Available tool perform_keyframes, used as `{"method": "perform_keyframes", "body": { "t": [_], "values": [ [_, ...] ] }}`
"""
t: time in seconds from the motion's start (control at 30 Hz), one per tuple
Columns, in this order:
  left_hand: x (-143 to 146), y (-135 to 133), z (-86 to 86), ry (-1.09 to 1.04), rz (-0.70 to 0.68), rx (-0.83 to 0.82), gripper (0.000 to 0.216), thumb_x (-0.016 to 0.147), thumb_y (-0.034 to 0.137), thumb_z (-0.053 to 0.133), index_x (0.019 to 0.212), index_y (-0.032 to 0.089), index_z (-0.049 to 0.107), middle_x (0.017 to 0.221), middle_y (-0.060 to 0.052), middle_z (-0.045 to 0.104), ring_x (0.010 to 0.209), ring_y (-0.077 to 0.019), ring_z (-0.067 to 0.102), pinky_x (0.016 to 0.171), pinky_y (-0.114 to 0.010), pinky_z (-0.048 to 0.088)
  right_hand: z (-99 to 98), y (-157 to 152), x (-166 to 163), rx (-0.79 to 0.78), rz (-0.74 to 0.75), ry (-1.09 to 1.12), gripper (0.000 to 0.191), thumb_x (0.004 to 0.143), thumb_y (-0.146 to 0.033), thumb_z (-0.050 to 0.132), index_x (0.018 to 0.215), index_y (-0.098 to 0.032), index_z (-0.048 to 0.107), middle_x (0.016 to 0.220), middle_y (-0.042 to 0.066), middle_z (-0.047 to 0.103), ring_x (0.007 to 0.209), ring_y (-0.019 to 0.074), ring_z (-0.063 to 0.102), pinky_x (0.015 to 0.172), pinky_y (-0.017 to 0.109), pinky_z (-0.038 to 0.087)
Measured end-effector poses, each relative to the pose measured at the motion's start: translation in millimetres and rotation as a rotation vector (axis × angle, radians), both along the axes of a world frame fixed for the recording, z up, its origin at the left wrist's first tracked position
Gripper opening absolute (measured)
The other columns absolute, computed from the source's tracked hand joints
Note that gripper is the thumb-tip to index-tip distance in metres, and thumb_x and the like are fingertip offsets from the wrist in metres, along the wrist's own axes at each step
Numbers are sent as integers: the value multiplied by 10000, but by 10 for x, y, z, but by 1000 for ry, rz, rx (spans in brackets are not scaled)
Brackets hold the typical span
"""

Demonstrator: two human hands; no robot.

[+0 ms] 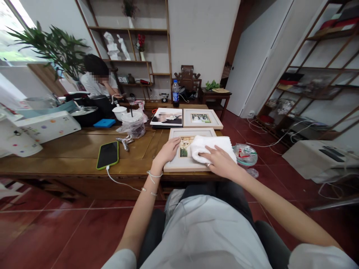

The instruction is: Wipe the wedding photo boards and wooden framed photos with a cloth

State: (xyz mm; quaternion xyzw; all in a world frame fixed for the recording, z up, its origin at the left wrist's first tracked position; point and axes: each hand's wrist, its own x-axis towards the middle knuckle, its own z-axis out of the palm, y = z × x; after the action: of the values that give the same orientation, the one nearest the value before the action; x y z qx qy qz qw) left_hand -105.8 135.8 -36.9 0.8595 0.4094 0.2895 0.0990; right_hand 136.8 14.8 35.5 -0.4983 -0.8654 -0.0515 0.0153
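A pale picture frame (185,164) with a small photo at its centre lies flat near the front edge of the wooden table. On its left border rests my left hand (169,151), fingers stretched out and lying over the frame's surface. My right hand (221,161) grips a folded white towel (215,144), which is pressed on the frame's right half and covers part of the photo. Just behind are another pale frame (217,118) with an outdoor photo and a white-bordered picture (168,111) lying on a dark item.
Left on the table (134,149) are a charging phone (108,154), a shiny metal object (125,142), a bagged drink cup (133,121) and a blue box (104,123). A bottle (175,93) stands behind the frames. Across the table sits another person (97,80).
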Motion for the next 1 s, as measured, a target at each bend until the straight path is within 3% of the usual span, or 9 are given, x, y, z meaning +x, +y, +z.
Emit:
{"method": "perform_keyframes", "body": {
  "t": [0.1, 0.27, 0.37, 0.47, 0.6, 0.73, 1.0],
  "values": [
    [-2, 2, 2, 8, -2, 4, 431, 976, 251, 347, 1322, 107, 559, 1412, -124, 521, 1333, -223, 454, 1152, -402, 331, -105, 410, 141, 82, -13, -4, 577, 777, -122, 520, 1346, -210, 538, 1386, 145, 546, 1380, 264, 388, 1147, 482, 221],
    [-14, 9, 9, 43, -6, 5, 427, 971, 233, 355, 1328, 110, 553, 1426, -120, 507, 1342, -222, 442, 1155, -401, 326, -123, 1053, 330, 217, -87, 63, 582, 799, -101, 459, 1379, -137, 492, 1439, 167, 489, 1407, 285, 339, 1128, 487, 246],
    [-21, 8, 10, 41, -1, 3, 430, 974, 241, 352, 1327, 101, 554, 1424, -125, 507, 1344, -217, 441, 1159, -383, 320, -119, 1271, 351, 232, -71, 82, 579, 808, -94, 436, 1386, -114, 476, 1448, 164, 480, 1440, 280, 268, 1130, 497, 224],
    [-22, 6, 10, 37, -12, 6, 441, 980, 259, 339, 1325, 88, 555, 1421, -134, 509, 1345, -217, 439, 1162, -379, 315, -121, 1309, 299, 175, -53, 36, 559, 824, -103, 426, 1377, -146, 492, 1436, 181, 485, 1425, 295, 298, 1113, 555, 195],
    [-15, 8, 9, 25, -2, -9, 444, 977, 264, 341, 1338, 104, 545, 1425, -121, 508, 1342, -219, 443, 1160, -400, 318, -90, 1106, 173, 105, -6, -51, 515, 836, -114, 436, 1340, -154, 537, 1384, 223, 518, 1327, 309, 445, 1084, 545, 225],
    [-5, 7, 8, 23, -7, -17, 445, 972, 252, 346, 1342, 100, 542, 1427, -125, 503, 1340, -225, 445, 1159, -410, 318, 2, 678, 79, 56, 49, -78, 493, 846, -117, 438, 1322, -163, 556, 1295, 207, 591, 1192, 299, 566, 1059, 503, 278],
    [-8, -31, 52, 33, -16, -2, 437, 971, 241, 345, 1328, 96, 551, 1422, -134, 507, 1342, -229, 443, 1157, -406, 322, 288, -367, -55, -166, 79, -29, 536, 840, -97, 431, 1360, -192, 523, 1303, 168, 605, 1275, 296, 509, 1061, 486, 342]
  ]
}}
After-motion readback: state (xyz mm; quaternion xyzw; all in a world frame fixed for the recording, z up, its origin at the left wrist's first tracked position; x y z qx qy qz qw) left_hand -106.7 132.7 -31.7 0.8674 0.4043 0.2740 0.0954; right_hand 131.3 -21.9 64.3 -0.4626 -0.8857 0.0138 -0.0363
